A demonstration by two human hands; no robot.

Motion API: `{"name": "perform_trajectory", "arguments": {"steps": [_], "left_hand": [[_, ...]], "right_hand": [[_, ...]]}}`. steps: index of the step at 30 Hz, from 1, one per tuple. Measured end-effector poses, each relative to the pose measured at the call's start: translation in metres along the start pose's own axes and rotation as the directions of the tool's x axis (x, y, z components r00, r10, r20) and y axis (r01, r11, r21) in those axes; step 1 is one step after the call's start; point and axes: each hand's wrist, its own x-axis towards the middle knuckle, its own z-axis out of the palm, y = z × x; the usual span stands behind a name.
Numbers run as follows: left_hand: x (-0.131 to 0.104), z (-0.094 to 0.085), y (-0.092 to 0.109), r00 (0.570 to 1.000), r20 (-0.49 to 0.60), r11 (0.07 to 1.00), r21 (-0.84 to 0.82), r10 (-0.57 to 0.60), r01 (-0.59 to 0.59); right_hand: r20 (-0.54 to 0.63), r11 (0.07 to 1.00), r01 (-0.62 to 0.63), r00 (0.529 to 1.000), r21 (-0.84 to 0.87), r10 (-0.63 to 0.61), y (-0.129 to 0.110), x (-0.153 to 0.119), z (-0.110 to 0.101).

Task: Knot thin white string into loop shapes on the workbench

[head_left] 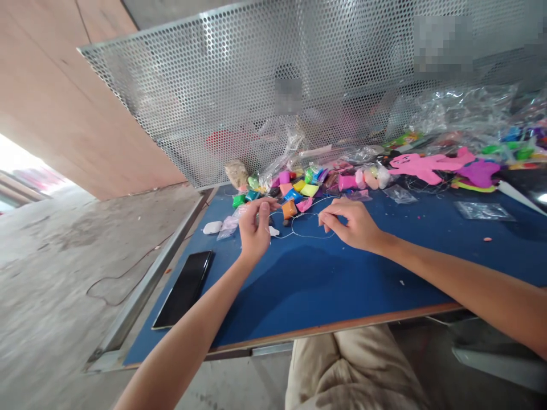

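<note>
A thin, pale wire (pixel 314 236) bent into loops spans the gap between my two hands, above the blue table (pixel 299 285). My left hand (pixel 256 226) has its fingers closed around the wire's left side. On the other side, my right hand (pixel 348 222) pinches the wire's right loop between thumb and fingertips. The loops meet in a twist at the middle. Just behind the wire are an orange packet (pixel 289 209) and a small dark lump. A white piece (pixel 274 231) shows beside my left hand.
A black phone (pixel 183 290) lies at the table's left edge, with a white case (pixel 212 228) behind it. Colourful clay packets (pixel 299 188), plastic bags and a pink figure (pixel 431 165) line the back, before a perforated metal screen (pixel 239 74).
</note>
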Motion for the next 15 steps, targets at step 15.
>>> {"name": "perform_trajectory", "arguments": {"steps": [15], "left_hand": [[-0.013, 0.013, 0.01, 0.876, 0.38, 0.839, 0.333, 0.298, -0.43]], "right_hand": [[0.184, 0.997, 0.013, 0.983, -0.072, 0.0, 0.003, 0.001, 0.011]]}}
